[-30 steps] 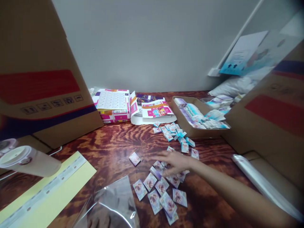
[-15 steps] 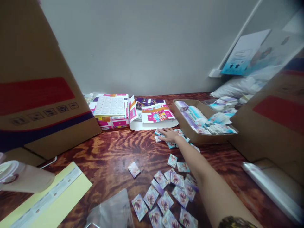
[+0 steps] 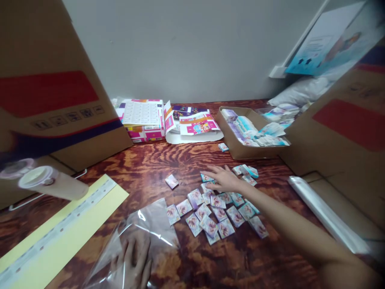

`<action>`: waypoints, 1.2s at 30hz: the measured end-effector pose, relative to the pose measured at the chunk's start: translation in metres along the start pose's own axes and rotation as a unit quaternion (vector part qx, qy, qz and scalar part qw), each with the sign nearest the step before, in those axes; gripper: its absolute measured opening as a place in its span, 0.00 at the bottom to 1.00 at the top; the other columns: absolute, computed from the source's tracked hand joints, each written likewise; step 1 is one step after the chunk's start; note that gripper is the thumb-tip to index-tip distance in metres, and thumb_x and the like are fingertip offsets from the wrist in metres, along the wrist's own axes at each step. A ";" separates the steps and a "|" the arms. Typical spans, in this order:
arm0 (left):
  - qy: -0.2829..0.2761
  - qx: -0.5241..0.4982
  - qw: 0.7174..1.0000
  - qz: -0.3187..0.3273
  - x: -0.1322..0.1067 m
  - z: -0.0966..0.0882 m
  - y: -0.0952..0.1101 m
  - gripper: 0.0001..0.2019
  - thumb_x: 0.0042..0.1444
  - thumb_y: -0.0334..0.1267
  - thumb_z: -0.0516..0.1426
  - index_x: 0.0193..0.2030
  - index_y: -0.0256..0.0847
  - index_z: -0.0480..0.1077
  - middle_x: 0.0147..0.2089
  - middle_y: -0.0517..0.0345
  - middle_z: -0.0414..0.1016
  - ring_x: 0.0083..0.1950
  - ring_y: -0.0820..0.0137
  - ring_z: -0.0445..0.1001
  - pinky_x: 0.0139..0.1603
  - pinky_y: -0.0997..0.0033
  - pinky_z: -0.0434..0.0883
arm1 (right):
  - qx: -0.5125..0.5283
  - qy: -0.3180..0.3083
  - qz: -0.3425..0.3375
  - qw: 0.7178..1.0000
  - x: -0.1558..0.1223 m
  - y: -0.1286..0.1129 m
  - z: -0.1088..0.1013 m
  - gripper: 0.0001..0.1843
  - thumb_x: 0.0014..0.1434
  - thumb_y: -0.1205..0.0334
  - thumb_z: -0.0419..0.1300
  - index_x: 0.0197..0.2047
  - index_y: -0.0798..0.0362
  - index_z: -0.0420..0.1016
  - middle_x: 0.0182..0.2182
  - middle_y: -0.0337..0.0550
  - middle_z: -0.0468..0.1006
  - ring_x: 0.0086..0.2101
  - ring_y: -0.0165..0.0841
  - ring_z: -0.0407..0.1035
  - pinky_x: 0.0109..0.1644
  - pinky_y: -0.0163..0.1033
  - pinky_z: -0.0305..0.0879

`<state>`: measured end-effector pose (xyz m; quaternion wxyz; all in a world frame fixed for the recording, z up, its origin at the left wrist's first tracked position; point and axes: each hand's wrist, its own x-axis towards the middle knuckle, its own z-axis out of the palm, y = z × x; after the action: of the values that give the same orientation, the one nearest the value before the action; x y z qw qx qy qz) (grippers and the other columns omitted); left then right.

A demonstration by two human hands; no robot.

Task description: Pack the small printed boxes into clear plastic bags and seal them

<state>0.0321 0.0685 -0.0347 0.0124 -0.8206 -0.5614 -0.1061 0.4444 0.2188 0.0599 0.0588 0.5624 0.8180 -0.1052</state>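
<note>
My right hand lies flat with fingers spread on several small purple and blue packets scattered over the dark wooden table. One packet lies apart to the left. My left hand rests flat with fingers apart under or inside a clear plastic bag at the near edge.
A shallow cardboard tray of more packets stands behind. Printed flat cartons are stacked at the wall. Large cardboard boxes flank left and right. A yellow perforated sheet, a lidded cup and a clear film roll lie nearby.
My right hand drew back from the far packets near the tray toward me, sweeping packets into the near cluster. My left hand and the plastic bag came into view at the bottom.
</note>
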 end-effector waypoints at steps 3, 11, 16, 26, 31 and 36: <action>-0.005 0.020 1.000 -0.008 0.002 -0.005 0.008 0.23 0.52 0.43 0.53 0.57 0.51 0.63 0.62 0.52 0.59 0.65 0.51 0.47 0.57 0.45 0.54 | 0.008 0.041 -0.073 0.996 0.050 -0.058 0.001 0.37 0.53 0.33 0.45 0.64 0.34 0.43 0.64 0.47 0.45 0.60 0.54 0.42 0.53 0.70 0.38; -0.081 0.056 0.994 -0.051 0.000 -0.026 0.024 0.27 0.55 0.47 0.50 0.62 0.54 0.51 0.66 0.54 0.51 0.66 0.48 0.41 0.60 0.43 0.47 | 0.001 -0.034 -0.133 0.991 0.077 -0.110 0.033 0.39 0.51 0.34 0.50 0.63 0.36 0.47 0.64 0.47 0.42 0.60 0.57 0.36 0.52 0.72 0.37; -0.110 0.069 0.989 -0.064 0.002 -0.036 0.030 0.26 0.56 0.48 0.49 0.62 0.59 0.49 0.64 0.49 0.54 0.63 0.44 0.48 0.56 0.39 0.50 | -0.014 0.037 -0.047 0.998 0.000 -0.080 0.019 0.34 0.56 0.41 0.50 0.63 0.39 0.49 0.63 0.49 0.48 0.59 0.52 0.43 0.57 0.65 0.39; -0.116 0.099 0.987 -0.046 0.001 -0.037 0.033 0.25 0.57 0.49 0.47 0.62 0.56 0.52 0.64 0.47 0.52 0.64 0.44 0.46 0.56 0.37 0.47 | -0.002 0.106 0.048 0.993 -0.116 -0.125 0.076 0.22 0.58 0.51 0.54 0.56 0.44 0.65 0.59 0.50 0.57 0.56 0.48 0.52 0.56 0.53 0.52; -0.092 0.084 0.992 0.005 -0.003 -0.032 0.039 0.25 0.58 0.44 0.45 0.62 0.45 0.54 0.66 0.47 0.49 0.66 0.52 0.42 0.61 0.43 0.41 | 0.043 0.131 0.110 0.984 -0.126 -0.140 0.088 0.24 0.60 0.54 0.51 0.60 0.44 0.58 0.57 0.52 0.60 0.51 0.44 0.59 0.50 0.49 0.62; -0.103 0.066 0.992 0.017 -0.011 -0.023 0.042 0.24 0.59 0.43 0.44 0.62 0.41 0.54 0.66 0.48 0.50 0.66 0.52 0.43 0.61 0.42 0.42 | 0.150 0.262 0.202 0.931 -0.151 -0.142 0.091 0.22 0.62 0.56 0.47 0.59 0.46 0.59 0.50 0.49 0.65 0.51 0.40 0.60 0.54 0.46 0.60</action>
<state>0.0632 0.0402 -0.0099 0.0109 -0.8339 -0.5516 0.0162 0.3647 0.0108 0.0190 -0.2232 0.7258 0.6478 -0.0615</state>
